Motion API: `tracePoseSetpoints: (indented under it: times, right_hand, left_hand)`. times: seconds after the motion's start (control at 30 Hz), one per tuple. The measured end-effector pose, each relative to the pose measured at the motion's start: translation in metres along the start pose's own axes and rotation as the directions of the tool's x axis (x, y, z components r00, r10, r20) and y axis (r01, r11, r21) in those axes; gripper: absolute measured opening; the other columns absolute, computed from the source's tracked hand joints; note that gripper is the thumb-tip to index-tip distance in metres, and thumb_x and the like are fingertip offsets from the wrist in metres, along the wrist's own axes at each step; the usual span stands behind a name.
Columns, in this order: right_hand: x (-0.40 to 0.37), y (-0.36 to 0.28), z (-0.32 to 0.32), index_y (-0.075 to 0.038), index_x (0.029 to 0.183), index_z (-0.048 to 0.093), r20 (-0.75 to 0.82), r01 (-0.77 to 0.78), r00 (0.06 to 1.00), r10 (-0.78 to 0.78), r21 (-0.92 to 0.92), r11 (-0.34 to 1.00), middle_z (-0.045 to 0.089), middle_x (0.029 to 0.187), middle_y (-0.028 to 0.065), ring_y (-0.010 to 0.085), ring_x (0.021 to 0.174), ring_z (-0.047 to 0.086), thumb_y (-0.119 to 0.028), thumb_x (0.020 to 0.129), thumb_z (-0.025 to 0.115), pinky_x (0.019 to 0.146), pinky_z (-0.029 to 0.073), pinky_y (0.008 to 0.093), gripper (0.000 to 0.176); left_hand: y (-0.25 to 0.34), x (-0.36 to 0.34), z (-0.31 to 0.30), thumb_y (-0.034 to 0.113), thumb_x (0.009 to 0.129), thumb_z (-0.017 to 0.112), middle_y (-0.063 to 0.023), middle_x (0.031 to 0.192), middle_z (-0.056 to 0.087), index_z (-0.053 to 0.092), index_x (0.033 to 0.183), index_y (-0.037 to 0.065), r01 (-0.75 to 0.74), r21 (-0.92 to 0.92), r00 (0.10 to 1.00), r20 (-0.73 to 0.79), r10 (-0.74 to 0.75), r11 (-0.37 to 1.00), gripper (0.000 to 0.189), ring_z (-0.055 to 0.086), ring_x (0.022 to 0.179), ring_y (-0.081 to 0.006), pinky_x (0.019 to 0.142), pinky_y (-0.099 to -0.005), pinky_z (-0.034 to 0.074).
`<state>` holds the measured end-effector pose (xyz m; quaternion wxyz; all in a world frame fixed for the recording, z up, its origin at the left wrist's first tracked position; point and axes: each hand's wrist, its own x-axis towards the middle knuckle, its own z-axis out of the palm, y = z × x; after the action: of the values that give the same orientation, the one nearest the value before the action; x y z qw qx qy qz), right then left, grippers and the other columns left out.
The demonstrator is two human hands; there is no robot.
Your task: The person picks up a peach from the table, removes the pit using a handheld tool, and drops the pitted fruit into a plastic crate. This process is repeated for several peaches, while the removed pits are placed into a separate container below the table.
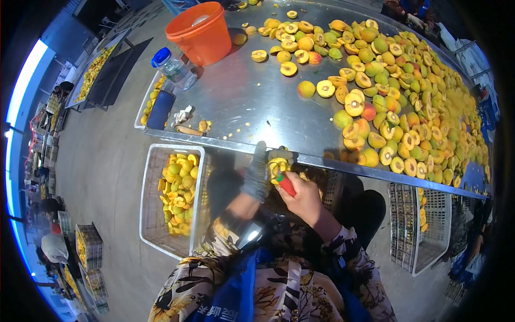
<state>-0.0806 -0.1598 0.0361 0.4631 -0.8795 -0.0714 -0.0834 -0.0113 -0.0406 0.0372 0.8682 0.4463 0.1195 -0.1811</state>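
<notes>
My left hand (259,170), in a grey glove, is closed around a yellow peach half (278,166) at the table's near edge. My right hand (304,197) is bare and wrapped round the red handle of a small tool (286,185) with a green end. The tool's tip is hidden at the fruit, so I cannot tell what kind it is. Just beyond both hands runs the rim of the metal table (230,144). A big heap of halved peaches (424,107), yellow with some green and red skin, covers its right side.
On the table's left stand an orange bucket (199,37), a blue-lidded bottle (177,72), a dark blue flat object (160,110) and a wooden-handled tool (189,130). A white crate (144,204) of peach pieces sits left of my legs; another crate (402,231) is on the right.
</notes>
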Motion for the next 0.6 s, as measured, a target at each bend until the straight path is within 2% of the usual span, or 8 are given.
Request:
tracePoseSetpoints:
  times: [0.1,0.13,0.2,0.23,0.33,0.43,0.53,0.6]
  right_hand:
    - [0.004,-0.002,0.000,-0.002,0.092,0.055,0.075,0.002,0.997,0.005,-0.086,0.996,0.060,0.074,0.0184,0.0346,0.066,0.060,-0.016,0.071,0.068,0.056,0.048,0.0385,0.028]
    - [0.004,-0.001,-0.001,-0.002,0.090,0.055,0.102,0.009,0.995,0.002,-0.108,0.994,0.060,0.073,0.0180,0.0347,0.065,0.059,-0.015,0.071,0.067,0.055,0.048,0.0388,0.026]
    - [-0.002,-0.001,-0.002,-0.003,0.089,0.055,0.183,0.117,0.976,-0.116,0.007,0.993,0.059,0.071,0.0173,0.0346,0.063,0.059,-0.014,0.072,0.065,0.055,0.048,0.0388,0.023]
    - [-0.006,-0.001,-0.003,-0.003,0.088,0.055,0.218,0.170,0.959,-0.181,0.069,0.983,0.059,0.071,0.0170,0.0345,0.063,0.059,-0.013,0.072,0.064,0.055,0.048,0.0388,0.021]
    - [-0.024,0.008,-0.003,-0.007,0.093,0.055,0.395,-0.061,0.911,-0.116,0.408,0.911,0.059,0.068,0.0153,0.0331,0.060,0.059,-0.015,0.071,0.063,0.057,0.047,0.0368,0.025]
    - [-0.035,0.026,-0.004,-0.009,0.096,0.055,0.548,-0.031,0.822,0.155,-0.229,0.973,0.058,0.067,0.0142,0.0310,0.061,0.059,-0.015,0.072,0.062,0.057,0.047,0.0345,0.026]
    - [-0.051,0.034,-0.003,-0.011,0.100,0.056,0.377,-0.224,0.901,0.216,-0.025,0.974,0.058,0.069,0.0143,0.0301,0.064,0.060,-0.014,0.072,0.060,0.057,0.047,0.0351,0.028]
    - [-0.050,0.029,-0.013,-0.012,0.105,0.054,0.254,-0.074,0.965,0.061,0.042,0.996,0.059,0.073,0.0162,0.0334,0.071,0.060,-0.013,0.071,0.058,0.061,0.048,0.0386,0.034]
  left_hand:
    - [-0.003,-0.008,0.011,0.055,0.085,0.043,-0.0159,0.077,0.064,0.059,0.090,-0.005,-0.113,0.101,0.993,-0.008,0.114,0.988,0.062,0.061,0.064,-0.0227,0.061,-0.0324,0.053]
    - [-0.007,-0.004,0.004,0.055,0.085,0.043,-0.0160,0.077,0.064,0.058,0.090,-0.004,-0.007,-0.014,1.000,-0.014,0.007,1.000,0.061,0.061,0.063,-0.0232,0.060,-0.0329,0.053]
    - [-0.012,0.008,-0.005,0.055,0.084,0.045,-0.0161,0.076,0.064,0.057,0.091,-0.003,0.201,-0.238,0.979,0.012,-0.204,0.950,0.060,0.061,0.061,-0.0242,0.057,-0.0339,0.053]
    - [-0.009,0.006,0.001,0.056,0.083,0.045,-0.0159,0.074,0.063,0.057,0.091,-0.002,0.175,-0.275,0.976,-0.075,-0.202,0.945,0.060,0.061,0.060,-0.0249,0.055,-0.0355,0.053]
    - [0.001,0.010,-0.002,0.059,0.082,0.043,-0.0162,0.073,0.063,0.058,0.089,-0.002,0.192,-0.324,0.970,-0.080,-0.229,0.926,0.063,0.062,0.062,-0.0250,0.055,-0.0354,0.053]
    - [0.004,0.013,-0.016,0.064,0.080,0.042,-0.0163,0.076,0.062,0.059,0.088,-0.002,0.121,-0.207,0.985,-0.098,-0.144,0.971,0.069,0.062,0.067,-0.0250,0.056,-0.0347,0.053]
    - [0.022,0.002,-0.024,0.063,0.081,0.040,-0.0139,0.076,0.060,0.057,0.089,-0.003,0.033,-0.154,0.997,-0.064,-0.043,0.988,0.069,0.060,0.070,-0.0239,0.063,-0.0336,0.054]
    - [0.044,-0.006,-0.045,0.061,0.082,0.043,-0.0110,0.074,0.058,0.058,0.090,0.000,-0.013,-0.172,0.999,-0.036,0.007,0.985,0.063,0.058,0.066,-0.0220,0.063,-0.0310,0.052]
